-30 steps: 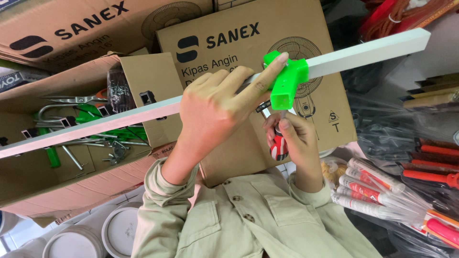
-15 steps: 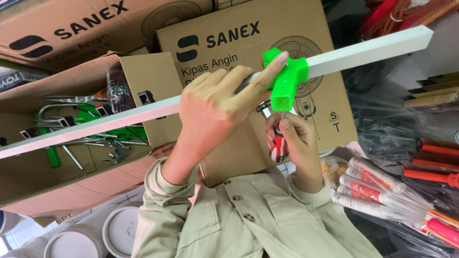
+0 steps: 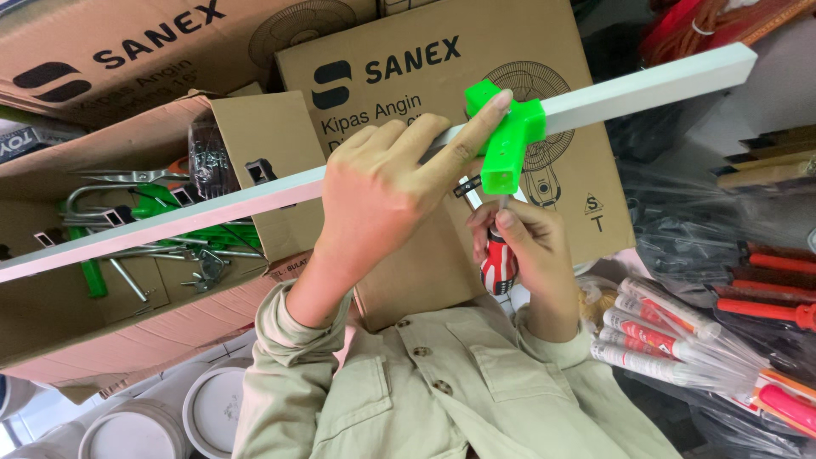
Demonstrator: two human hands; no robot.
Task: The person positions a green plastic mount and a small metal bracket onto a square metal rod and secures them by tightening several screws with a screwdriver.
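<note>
Green plastic bracket point(image 3: 503, 140) | left hand point(image 3: 382, 200) grips white bar point(image 3: 212, 212) | right hand point(image 3: 527, 255) clasps screwdriver point(image 3: 497, 259)

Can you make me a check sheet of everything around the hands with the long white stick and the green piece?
Surface: nothing seen.
Job's things: white bar runs through green connector; red-handled screwdriver points up under it.
Clutter: open cardboard box with green and metal parts; bagged screwdrivers.
Grippers: left hand grips the bar, one finger on the connector; right hand holds the screwdriver.
Cables: nothing seen.
Surroundings: stacked printed boxes, white round lids.
</note>
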